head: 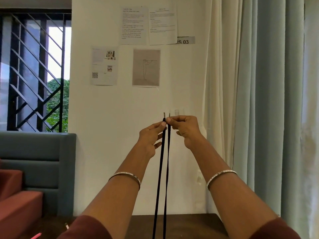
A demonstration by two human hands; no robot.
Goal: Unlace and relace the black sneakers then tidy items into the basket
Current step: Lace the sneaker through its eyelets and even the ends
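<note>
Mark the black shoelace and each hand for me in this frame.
black shoelace [160, 169], head view, on the strand hanging below the left hand, mid-length.
left hand [151, 135], head view, middle of the hand.
right hand [187, 130], head view, middle of the hand.

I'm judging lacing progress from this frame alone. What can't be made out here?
Head view: black lace strands leave the bottom edge; whether they join, or thread a shoe, is cut off.
Sneakers, basket: outside the frame.
Printed sheets: text too small, blurred.
Wall label: its start hidden behind a sheet.
</note>
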